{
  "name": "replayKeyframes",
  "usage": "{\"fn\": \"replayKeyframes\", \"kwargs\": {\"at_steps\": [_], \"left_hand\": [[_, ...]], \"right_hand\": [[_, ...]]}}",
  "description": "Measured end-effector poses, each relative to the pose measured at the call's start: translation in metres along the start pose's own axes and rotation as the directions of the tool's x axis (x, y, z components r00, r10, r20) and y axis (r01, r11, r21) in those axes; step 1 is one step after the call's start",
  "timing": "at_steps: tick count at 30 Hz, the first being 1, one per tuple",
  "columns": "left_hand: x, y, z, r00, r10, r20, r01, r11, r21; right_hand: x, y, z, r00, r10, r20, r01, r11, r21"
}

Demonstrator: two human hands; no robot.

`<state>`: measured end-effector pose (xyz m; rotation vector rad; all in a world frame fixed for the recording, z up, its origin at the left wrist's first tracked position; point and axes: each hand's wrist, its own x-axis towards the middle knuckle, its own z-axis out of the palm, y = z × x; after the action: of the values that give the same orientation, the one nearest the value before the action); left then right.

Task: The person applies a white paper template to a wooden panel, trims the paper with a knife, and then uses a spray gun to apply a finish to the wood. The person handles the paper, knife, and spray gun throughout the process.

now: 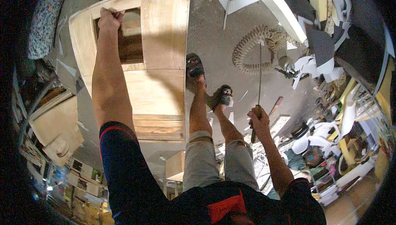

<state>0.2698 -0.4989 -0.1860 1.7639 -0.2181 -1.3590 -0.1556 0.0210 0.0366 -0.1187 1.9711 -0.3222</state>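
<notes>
A pale wooden frame [163, 88], shaped like a seat or chair base, stands on the floor to my left. It has a dark rectangular opening near its far end. My left hand [110, 19] reaches across it, fingers closed on the edge beside that opening. On the right, my right hand [260, 119] is wrapped round the brown handle of a long thin tool [260, 74]. Its slim, dark, straight shaft points away from me, and I cannot tell whether that is a rod or a blade seen edge-on. The tool is apart from the frame.
A coiled air hose [247, 60] with a metal fitting [286, 64] lies on the floor ahead right. White and grey foam offcuts [278, 6] pile up along the right. A speckled foam roll [45, 22] is at far left, above wooden panels [55, 121].
</notes>
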Motion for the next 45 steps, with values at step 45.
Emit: {"fn": "replayKeyframes", "kwargs": {"at_steps": [45], "left_hand": [[-0.577, -0.303, -0.035, 0.972, -0.184, 0.146, -0.009, 0.592, 0.806]], "right_hand": [[0.059, -0.041, -0.604, 0.092, -0.532, -0.842, 0.31, 0.819, -0.483]]}}
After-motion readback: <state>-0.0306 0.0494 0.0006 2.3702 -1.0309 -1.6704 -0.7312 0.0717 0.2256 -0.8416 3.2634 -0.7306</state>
